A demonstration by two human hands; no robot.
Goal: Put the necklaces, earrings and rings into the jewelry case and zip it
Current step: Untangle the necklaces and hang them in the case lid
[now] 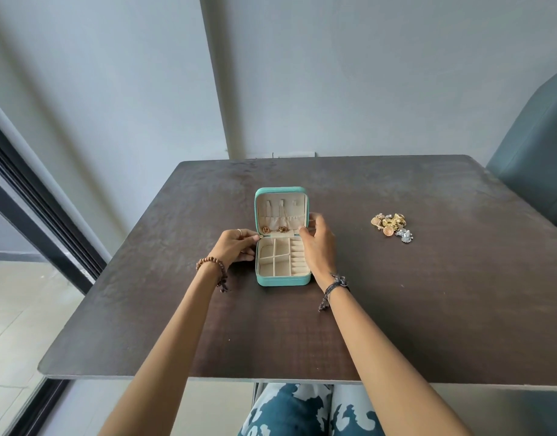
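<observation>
- Jewelry case (283, 280): open between both hands, light, stiff shell; likely steadied by its sides.
- Left hand (236, 247): fingers curled, pinching the case's left edge.
- Right hand (318, 243): fingertips touching the hinge's right end; grip unclear.
- Jewelry pile (392, 226): well right of the right hand; small, tangle-prone, best pinched singly.

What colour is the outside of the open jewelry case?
Teal green; the jewelry case has a cream lining inside. The head view shows it best.

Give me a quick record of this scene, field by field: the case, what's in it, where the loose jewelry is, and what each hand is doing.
case: teal jewelry case, open, lid upright
in case: two gold earrings on the lid panel; tray compartments look empty
loose jewelry: jewelry pile on the table, right of the case, apart from it
left hand: pinches the case's left hinge edge
right hand: fingers at the lid's right edge
</observation>
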